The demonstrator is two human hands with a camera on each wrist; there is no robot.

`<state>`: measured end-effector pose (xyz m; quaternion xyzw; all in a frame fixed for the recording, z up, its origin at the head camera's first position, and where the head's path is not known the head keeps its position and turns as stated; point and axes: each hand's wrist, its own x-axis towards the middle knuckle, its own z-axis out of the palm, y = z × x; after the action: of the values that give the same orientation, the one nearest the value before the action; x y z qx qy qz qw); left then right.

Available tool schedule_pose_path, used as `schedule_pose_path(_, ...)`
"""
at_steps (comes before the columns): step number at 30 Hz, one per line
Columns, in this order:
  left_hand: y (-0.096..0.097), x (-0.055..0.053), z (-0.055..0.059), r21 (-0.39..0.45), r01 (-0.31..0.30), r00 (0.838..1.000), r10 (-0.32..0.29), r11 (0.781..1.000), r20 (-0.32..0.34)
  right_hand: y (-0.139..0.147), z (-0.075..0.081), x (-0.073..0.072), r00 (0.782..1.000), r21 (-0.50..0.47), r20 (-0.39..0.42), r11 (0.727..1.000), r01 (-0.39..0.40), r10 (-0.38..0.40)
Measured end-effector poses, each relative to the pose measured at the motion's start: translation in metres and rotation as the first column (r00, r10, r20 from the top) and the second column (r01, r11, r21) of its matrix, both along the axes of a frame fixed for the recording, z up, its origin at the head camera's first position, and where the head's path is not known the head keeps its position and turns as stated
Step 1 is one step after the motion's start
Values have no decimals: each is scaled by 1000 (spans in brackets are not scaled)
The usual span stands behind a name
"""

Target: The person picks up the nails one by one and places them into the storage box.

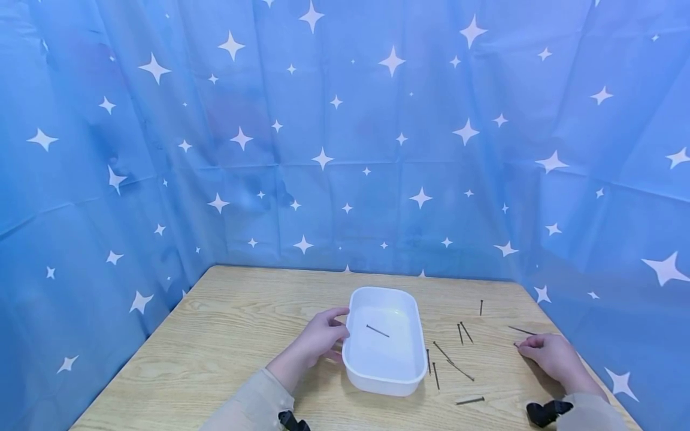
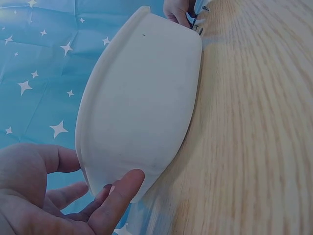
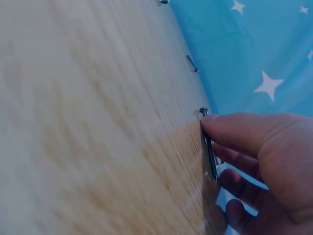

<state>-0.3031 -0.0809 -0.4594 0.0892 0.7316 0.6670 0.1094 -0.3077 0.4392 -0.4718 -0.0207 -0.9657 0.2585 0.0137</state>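
Observation:
A white plastic tub [image 1: 384,383] stands on the table with one dark nail [image 1: 377,330] lying inside. My left hand [image 1: 318,338] is at the tub's left side, its spread fingers touching the rim and wall. In the left wrist view the tub's outer wall [image 2: 142,93] fills the middle, the hand [image 2: 58,196] at its near end. At the table's right, my right hand [image 1: 550,356] pinches a nail [image 3: 209,142] low against the tabletop; in the head view mostly its tip shows. Another nail [image 1: 521,330] lies just beyond that hand.
Several loose nails [image 1: 470,400] are scattered on the wooden table [image 1: 215,347] between the tub and my right hand, some close to the tub's right wall. One nail [image 1: 481,307] lies farther back. A blue curtain [image 1: 345,120] with white stars hangs behind and at both sides.

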Motion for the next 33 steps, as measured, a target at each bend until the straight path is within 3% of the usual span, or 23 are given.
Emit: schedule_pose_path(33, 1, 0, 2, -13, -3, 1000, 3, 1000, 4, 6, -6, -2, 1000, -19, -6, 1000, -12, 12)
